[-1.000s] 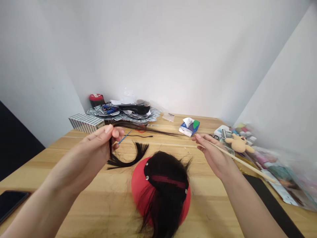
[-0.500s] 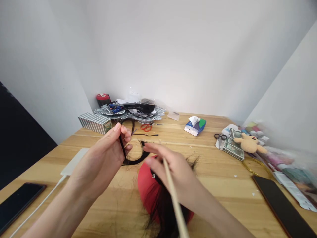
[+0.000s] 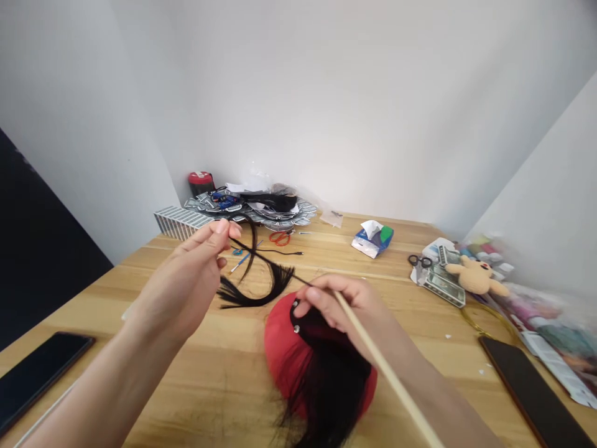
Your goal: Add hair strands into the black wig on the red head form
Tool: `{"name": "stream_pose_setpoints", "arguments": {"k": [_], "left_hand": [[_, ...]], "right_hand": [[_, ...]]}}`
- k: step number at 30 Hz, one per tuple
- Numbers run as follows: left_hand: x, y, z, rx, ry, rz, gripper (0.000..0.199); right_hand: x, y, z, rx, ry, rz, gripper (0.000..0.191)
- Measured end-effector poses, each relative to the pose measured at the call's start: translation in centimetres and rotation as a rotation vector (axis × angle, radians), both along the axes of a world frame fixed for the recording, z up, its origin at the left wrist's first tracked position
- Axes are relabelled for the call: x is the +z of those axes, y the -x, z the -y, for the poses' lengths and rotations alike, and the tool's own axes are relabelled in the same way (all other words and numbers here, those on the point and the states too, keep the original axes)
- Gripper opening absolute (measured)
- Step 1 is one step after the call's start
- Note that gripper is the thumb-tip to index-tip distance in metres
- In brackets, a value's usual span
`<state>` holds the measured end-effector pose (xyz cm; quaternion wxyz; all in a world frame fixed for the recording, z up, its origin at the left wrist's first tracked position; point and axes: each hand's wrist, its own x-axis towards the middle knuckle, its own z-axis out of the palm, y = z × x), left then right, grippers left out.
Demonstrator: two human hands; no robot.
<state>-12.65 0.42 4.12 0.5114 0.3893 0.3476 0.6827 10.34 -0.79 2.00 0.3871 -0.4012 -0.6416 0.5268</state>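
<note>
My left hand point(image 3: 198, 267) is closed, its thumb and fingertips pinching the end of a strand of black hair point(image 3: 254, 298). The strand curves down in a loop and fans out loosely at its ends. In my right hand point(image 3: 347, 311) is a pale wooden stick point(image 3: 387, 367), slanting from lower right up to the fingers. A thin dark line runs from those fingers to the hair; I cannot tell whether it is the stick's tip. Below sits a red rounded form point(image 3: 280, 342), with a black hairpiece point(image 3: 321, 379) draped over it and silvery pinheads point(image 3: 296, 329) at its edge.
Phones point(image 3: 44, 373) point(image 3: 536, 392) lie at both sides. At the back are orange scissors point(image 3: 280, 238), a cable and a heap of cards point(image 3: 298, 214). A tissue pack point(image 3: 373, 239), dark scissors point(image 3: 420, 261) and a plush toy point(image 3: 476, 275) are further right.
My left hand has turned and the hair now stretches toward my right hand. My right hand has moved slightly right, its stick tilting further over. The view has shifted a little.
</note>
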Motion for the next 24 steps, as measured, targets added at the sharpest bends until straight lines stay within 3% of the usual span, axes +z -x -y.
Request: {"name": "stream_pose_setpoints", "arguments": {"k": [10,14,20,22,24], "left_hand": [[0.2,2.1,-2.7,0.065,0.002,0.19,0.014],[-0.3,4.2,-3.8,0.16,-0.02,0.223,0.012],[-0.8,7.8,-5.4,0.378,-0.106,0.115,0.012],[-0.7,7.3,-5.2,0.38,-0.145,0.024,0.014],[-0.7,5.4,-4.5,0.303,-0.157,-0.077,0.018]], "right_hand": [[0.3,-7.2,0.0,-0.39,-0.102,0.035,0.035],[0.0,-9.0,-0.4,-0.48,-0.122,0.024,0.034],[0.4,-9.5,-0.1,-0.503,-0.142,0.023,0.033],[0.8,-8.7,0.2,-0.46,-0.138,0.026,0.033],[1.2,-7.4,0.6,-0.396,-0.13,0.032,0.032]]}}
